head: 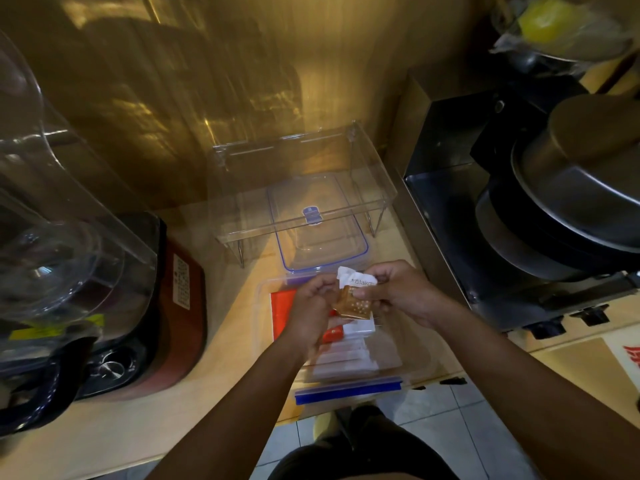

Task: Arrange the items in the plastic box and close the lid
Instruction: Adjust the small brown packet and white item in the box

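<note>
Box (412,355) nearest, lid (322,223) off behind. My left hand (311,303) and right hand (398,292) both pinch a sachet (355,301); I'd flatten it, then lay it beside the packets (346,355).

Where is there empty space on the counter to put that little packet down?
Bare wooden counter lies between the red blender base and the clear plastic box. The box holds white and orange packets; behind it the blue-rimmed lid crowds things.

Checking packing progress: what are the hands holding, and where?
Both hands, left and right, pinch a small brown-and-white sachet by its side edges, above the open plastic box.
</note>
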